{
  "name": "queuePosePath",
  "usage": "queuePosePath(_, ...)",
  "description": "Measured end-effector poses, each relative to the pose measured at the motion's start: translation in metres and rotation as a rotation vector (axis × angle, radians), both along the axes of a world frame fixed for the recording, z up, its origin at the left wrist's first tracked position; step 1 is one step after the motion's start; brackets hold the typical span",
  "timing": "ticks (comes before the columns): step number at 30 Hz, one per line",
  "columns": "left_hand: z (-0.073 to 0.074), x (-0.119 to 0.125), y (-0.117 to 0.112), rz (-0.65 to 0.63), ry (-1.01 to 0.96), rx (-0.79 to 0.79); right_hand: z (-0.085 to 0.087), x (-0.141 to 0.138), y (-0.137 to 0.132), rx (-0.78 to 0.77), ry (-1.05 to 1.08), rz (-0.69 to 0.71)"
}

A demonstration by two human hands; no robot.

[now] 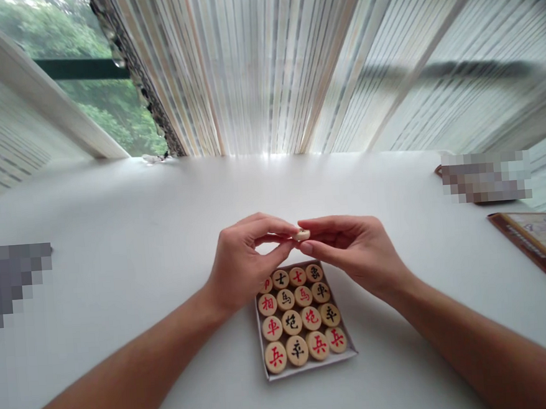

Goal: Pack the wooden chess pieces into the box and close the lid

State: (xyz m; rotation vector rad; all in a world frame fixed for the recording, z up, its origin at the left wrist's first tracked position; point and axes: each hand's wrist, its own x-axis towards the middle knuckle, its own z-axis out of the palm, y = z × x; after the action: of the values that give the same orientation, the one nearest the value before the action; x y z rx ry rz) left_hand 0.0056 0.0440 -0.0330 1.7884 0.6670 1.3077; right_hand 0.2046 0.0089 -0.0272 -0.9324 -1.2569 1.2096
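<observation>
A small white box (354,350) lies on the white table (139,239) in front of me, filled with several round wooden chess pieces (292,321) marked in red and black characters. Just above the box's far end, my left hand (242,259) and my right hand (351,246) meet fingertip to fingertip. Both pinch one pale wooden chess piece (302,233) between thumbs and forefingers. The held piece is seen edge on, so its marking is hidden. My left hand covers part of the box's far left corner.
A brown box lid or board (537,242) lies at the right edge of the table. Blurred patches sit at the far right (486,177) and at the left (11,279). Striped curtains (314,58) and a window (101,98) stand behind the table.
</observation>
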Motion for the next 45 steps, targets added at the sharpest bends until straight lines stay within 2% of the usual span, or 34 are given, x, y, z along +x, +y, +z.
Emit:
queuePosePath(3, 0.0, -0.001, 0.001, 0.031, 0.079, 0.135, 0.0, 0.001, 0.0, -0.016, 0.003, 0.016)
queuePosePath(5, 0.0, -0.001, 0.001, 0.028, 0.091, 0.132, -0.001, 0.002, 0.001, -0.003, -0.017, 0.015)
queuePosePath(7, 0.0, 0.0, 0.001, 0.021, 0.058, 0.035, -0.001, 0.003, 0.002, 0.043, -0.044, 0.005)
queuePosePath(11, 0.003, 0.0, 0.001, -0.077, -0.017, -0.291, -0.003, 0.005, 0.003, 0.178, -0.123, -0.015)
queuePosePath(14, 0.006, 0.0, 0.003, -0.148, -0.05, -0.471, -0.003, 0.008, 0.002, 0.308, -0.294, -0.016)
queuePosePath(17, 0.009, -0.001, 0.005, -0.169, -0.076, -0.572, -0.003, 0.009, 0.0, 0.393, -0.481, -0.021)
queuePosePath(21, 0.012, -0.002, 0.006, -0.175, -0.102, -0.646, -0.004, 0.006, 0.0, 0.466, -0.55, -0.11)
queuePosePath(25, 0.011, -0.001, 0.005, -0.126, -0.088, -0.629, -0.004, 0.001, 0.0, 0.554, -0.652, -0.224)
queuePosePath(31, 0.01, 0.001, 0.002, -0.118, -0.067, -0.622, 0.0, -0.002, -0.003, 0.73, -0.815, -0.247)
queuePosePath(36, 0.013, 0.001, -0.001, -0.125, -0.04, -0.549, 0.007, -0.001, -0.005, 0.828, -0.894, -0.279)
queuePosePath(41, 0.013, 0.0, -0.003, -0.147, -0.061, -0.447, 0.021, -0.004, -0.009, 0.843, -0.953, -0.235)
queuePosePath(45, 0.016, -0.001, -0.004, -0.165, -0.061, -0.372, 0.031, -0.002, -0.018, 0.777, -0.937, -0.231)
